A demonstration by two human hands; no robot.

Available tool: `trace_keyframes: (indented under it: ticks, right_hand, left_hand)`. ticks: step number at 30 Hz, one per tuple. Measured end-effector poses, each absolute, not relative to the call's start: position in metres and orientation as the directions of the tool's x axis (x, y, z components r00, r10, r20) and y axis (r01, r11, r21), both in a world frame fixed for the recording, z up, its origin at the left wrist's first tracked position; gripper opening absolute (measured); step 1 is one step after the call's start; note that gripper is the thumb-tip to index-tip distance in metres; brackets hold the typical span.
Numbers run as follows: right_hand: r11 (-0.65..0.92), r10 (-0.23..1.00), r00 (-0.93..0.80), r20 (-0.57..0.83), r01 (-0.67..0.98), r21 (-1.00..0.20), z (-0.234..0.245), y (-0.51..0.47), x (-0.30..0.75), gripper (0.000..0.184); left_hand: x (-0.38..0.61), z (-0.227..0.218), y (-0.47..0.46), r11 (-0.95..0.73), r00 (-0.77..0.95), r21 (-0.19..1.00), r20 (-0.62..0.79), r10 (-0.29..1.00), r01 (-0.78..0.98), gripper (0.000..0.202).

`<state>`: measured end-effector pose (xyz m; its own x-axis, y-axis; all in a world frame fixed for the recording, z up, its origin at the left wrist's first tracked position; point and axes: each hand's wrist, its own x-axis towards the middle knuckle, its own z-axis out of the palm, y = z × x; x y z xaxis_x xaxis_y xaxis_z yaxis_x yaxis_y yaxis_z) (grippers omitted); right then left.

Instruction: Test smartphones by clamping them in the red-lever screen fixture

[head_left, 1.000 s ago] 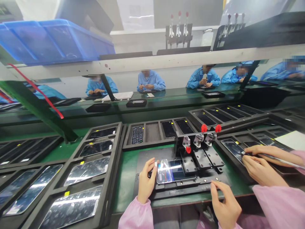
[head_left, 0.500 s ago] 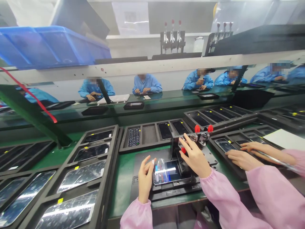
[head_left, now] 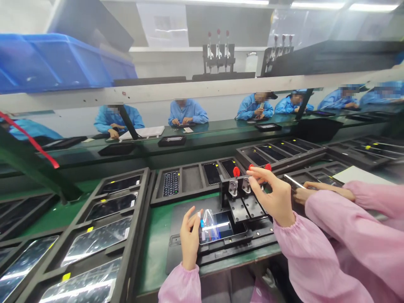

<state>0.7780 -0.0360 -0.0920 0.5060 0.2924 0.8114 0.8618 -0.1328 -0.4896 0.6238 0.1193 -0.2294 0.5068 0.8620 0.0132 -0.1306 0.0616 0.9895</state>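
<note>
The phone (head_left: pixel 217 227) was steadied in its fixture (head_left: pixel 252 240) by the left hand's (head_left: pixel 190 238) parted fingers, the right hand's (head_left: pixel 273 197) spread fingers reaching the red clamps (head_left: pixel 236 171).

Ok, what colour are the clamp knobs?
The clamp knobs are red, shown best in the head view.

The bench top is a green mat (head_left: pixel 151 256). On it, to the left, sit black foam trays (head_left: pixel 143 210) of phones (head_left: pixel 96 235), one phone to each slot, screens up. Straight ahead, another tray (head_left: pixel 189 198) carries a keypad (head_left: pixel 171 184) and more phones. Nearest the edge lies a black fixture plate (head_left: pixel 176 223) with a clamp block (head_left: pixel 243 210) on it, and far right, a white sheet (head_left: pixel 360 174).
</note>
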Motion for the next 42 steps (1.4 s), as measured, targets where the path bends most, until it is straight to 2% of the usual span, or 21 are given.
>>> trace_keyframes:
  ticks: [6, 9, 12, 14, 19, 25, 29, 31, 33, 36, 38, 39, 41, 42]
  right_hand:
    - [-0.115, 0.276, 0.516, 0.811, 0.855, -0.505, -0.102, -0.039, 0.777, 0.017]
    - [-0.123, 0.220, 0.542, 0.811, 0.840, -0.528, -0.113, -0.046, 0.772, 0.014]
    - [-0.122, 0.158, 0.598, 0.785, 0.801, -0.586, -0.147, -0.060, 0.760, 0.013]
    - [-0.123, 0.164, 0.625, 0.763, 0.781, -0.613, -0.180, -0.073, 0.751, 0.010]
    - [-0.325, 0.111, 0.691, 0.714, 0.704, -0.631, -0.251, -0.106, 0.743, 0.004]
    - [-0.472, 0.139, 0.777, 0.614, 0.597, -0.649, -0.276, -0.128, 0.750, 0.013]
    - [-0.425, 0.117, 0.725, 0.679, 0.655, -0.625, -0.256, -0.122, 0.750, 0.009]
    - [-0.358, 0.082, 0.640, 0.764, 0.735, -0.576, -0.227, -0.111, 0.754, 0.007]
    - [-0.279, 0.093, 0.530, 0.843, 0.827, -0.489, -0.187, -0.092, 0.762, 0.012]
    - [-0.226, 0.220, 0.373, 0.901, 0.919, -0.325, -0.125, -0.055, 0.786, 0.026]
    - [-0.257, 0.401, 0.348, 0.847, 0.931, -0.260, -0.095, -0.030, 0.805, 0.032]
    - [-0.283, 0.462, 0.351, 0.814, 0.929, -0.240, -0.087, -0.020, 0.812, 0.028]
    - [-0.321, 0.510, 0.371, 0.776, 0.919, -0.228, -0.081, -0.011, 0.819, 0.018]
    - [-0.334, 0.499, 0.381, 0.778, 0.913, -0.233, -0.085, -0.011, 0.819, 0.022]
  left_hand:
    - [0.626, -0.229, 0.117, 0.029, 0.483, 0.990, 0.041, 0.874, -0.136, 0.050]
    - [0.627, -0.231, 0.116, 0.043, 0.487, 0.991, 0.024, 0.873, -0.126, 0.050]
    - [0.633, -0.234, 0.112, 0.070, 0.512, 0.990, 0.003, 0.859, -0.123, 0.051]
    - [0.639, -0.235, 0.106, 0.071, 0.527, 0.990, 0.005, 0.850, -0.124, 0.049]
    - [0.655, -0.236, 0.093, 0.003, 0.529, 0.993, 0.061, 0.846, -0.119, 0.045]
    - [0.653, -0.236, 0.095, -0.066, 0.481, 0.995, 0.096, 0.871, -0.079, 0.042]
    - [0.646, -0.231, 0.096, -0.138, 0.486, 0.989, 0.143, 0.862, -0.048, 0.041]
    - [0.642, -0.227, 0.097, -0.202, 0.492, 0.979, 0.178, 0.852, -0.004, 0.038]
    - [0.638, -0.223, 0.098, -0.267, 0.496, 0.962, 0.206, 0.844, 0.055, 0.037]
    - [0.632, -0.217, 0.098, -0.357, 0.501, 0.922, 0.241, 0.831, 0.149, 0.037]
    - [0.629, -0.214, 0.098, -0.407, 0.519, 0.894, 0.263, 0.813, 0.185, 0.038]
    - [0.628, -0.213, 0.098, -0.435, 0.532, 0.879, 0.279, 0.800, 0.193, 0.039]
    - [0.626, -0.212, 0.098, -0.493, 0.561, 0.847, 0.315, 0.766, 0.198, 0.040]
    - [0.625, -0.212, 0.099, -0.521, 0.578, 0.830, 0.330, 0.746, 0.198, 0.040]
